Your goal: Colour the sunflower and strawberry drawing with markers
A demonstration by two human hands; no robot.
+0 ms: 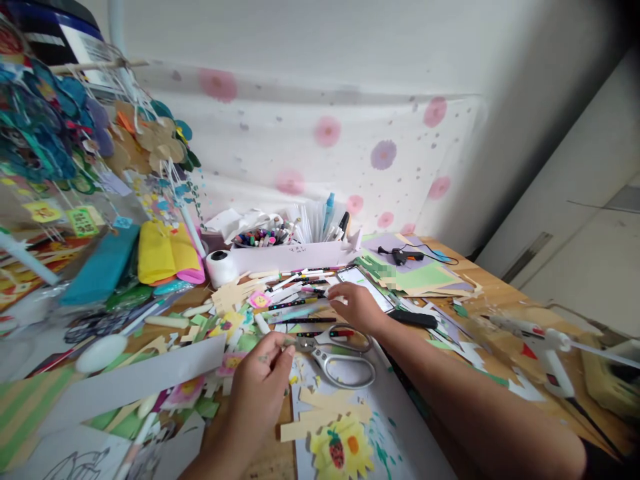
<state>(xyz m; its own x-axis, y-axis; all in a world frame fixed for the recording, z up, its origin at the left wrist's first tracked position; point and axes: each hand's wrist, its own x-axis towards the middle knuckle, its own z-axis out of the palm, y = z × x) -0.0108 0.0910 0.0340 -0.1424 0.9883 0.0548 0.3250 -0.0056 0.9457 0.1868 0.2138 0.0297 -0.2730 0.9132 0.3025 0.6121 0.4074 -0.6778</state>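
Observation:
My left hand (265, 370) is closed, thumb and forefinger pinched at the blade end of the silver-handled scissors (347, 377); the fingers hide the blade tips. The handles point right, above a white board (415, 440). Past the scissors, my right hand (357, 307) reaches over several markers (295, 305), fingers bent with a gap between thumb and forefinger. Its fingertips are close to a marker's pale end; I cannot tell whether they touch. A phone (367, 287) with a lit screen lies behind this hand. Below the scissors is a yellow paper cutout (343, 447) with a painted strawberry.
Paper scraps (200, 333) cover much of the table. A pen box (295, 257) and a white roll (222, 268) stand at the back. A black glue gun (403, 255) and a white one (545, 353) lie on the right. Paper ornaments (145, 140) hang at upper left.

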